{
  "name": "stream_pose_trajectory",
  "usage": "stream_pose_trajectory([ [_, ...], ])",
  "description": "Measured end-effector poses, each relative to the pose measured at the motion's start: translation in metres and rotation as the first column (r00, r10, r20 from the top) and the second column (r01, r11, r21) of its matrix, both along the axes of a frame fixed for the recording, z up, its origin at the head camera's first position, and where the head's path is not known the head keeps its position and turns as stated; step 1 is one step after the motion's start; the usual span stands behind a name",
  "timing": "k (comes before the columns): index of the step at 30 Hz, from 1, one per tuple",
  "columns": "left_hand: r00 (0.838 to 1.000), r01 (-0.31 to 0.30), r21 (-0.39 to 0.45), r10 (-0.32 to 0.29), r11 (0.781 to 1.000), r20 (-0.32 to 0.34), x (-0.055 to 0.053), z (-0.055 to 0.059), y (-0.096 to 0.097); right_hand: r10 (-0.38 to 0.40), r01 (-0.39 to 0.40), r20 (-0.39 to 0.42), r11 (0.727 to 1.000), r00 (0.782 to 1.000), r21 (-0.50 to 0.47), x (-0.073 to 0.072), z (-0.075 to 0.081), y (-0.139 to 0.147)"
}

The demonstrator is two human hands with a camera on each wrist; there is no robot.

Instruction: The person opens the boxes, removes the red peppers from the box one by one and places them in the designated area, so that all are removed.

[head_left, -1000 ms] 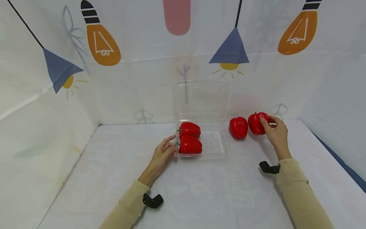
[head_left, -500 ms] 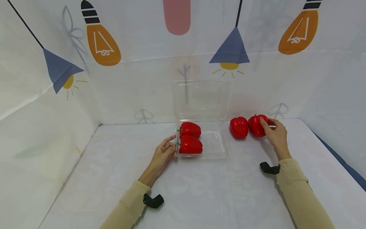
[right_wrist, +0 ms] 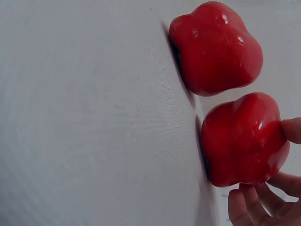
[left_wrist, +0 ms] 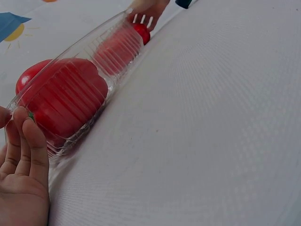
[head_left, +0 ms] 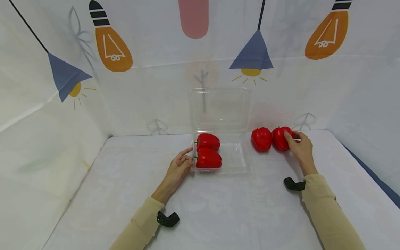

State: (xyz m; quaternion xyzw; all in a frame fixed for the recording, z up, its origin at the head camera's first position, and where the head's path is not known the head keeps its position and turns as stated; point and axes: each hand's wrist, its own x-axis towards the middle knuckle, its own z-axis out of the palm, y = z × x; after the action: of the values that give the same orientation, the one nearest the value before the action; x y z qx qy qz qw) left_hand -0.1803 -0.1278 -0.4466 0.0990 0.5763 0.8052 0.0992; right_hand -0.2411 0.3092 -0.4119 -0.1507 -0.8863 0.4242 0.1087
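My right hand (head_left: 301,150) holds a red bell pepper (right_wrist: 247,141) between thumb and fingers, at the table surface. Close beside it on the left stands another red bell pepper (head_left: 261,139). Two more red bell peppers lie on their sides in the left half of a clear plastic clamshell box (head_left: 232,171), one pepper (head_left: 207,141) behind the other pepper (head_left: 208,158). Their green stems point left. The fingertips of my left hand (head_left: 174,173) touch the box's left side, with the fingers mostly extended; in the left wrist view the hand (left_wrist: 23,174) is at the box end.
The clear lid (head_left: 220,109) stands raised against the printed back cloth (head_left: 150,90). A white cloth covers the table (head_left: 212,211). The box's right half shows bare ribbed plastic. A side cloth (head_left: 62,139) hangs along the left edge.
The right hand has lowered its bell pepper slightly, down to the table beside the other loose one. The left hand and the box stay in place.
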Motion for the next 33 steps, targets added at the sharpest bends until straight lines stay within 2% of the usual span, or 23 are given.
stream_pose_trajectory([
  [9,1.000,-0.005,0.002,0.005,1.000,-0.003,-0.0009,-0.0018,-0.0008,0.050,-0.050,0.000,0.999,0.999,0.008,-0.0010,-0.0021,-0.0006],
  [19,1.000,0.003,-0.009,-0.003,1.000,-0.010,-0.0005,-0.0011,0.0001,0.022,-0.022,-0.005,1.000,1.000,0.017,-0.0018,-0.0015,-0.0028],
  [33,1.000,0.003,-0.012,-0.003,1.000,0.000,0.0017,0.0011,0.0010,0.032,-0.032,0.018,0.999,0.999,0.027,-0.0004,-0.0028,-0.0015],
])
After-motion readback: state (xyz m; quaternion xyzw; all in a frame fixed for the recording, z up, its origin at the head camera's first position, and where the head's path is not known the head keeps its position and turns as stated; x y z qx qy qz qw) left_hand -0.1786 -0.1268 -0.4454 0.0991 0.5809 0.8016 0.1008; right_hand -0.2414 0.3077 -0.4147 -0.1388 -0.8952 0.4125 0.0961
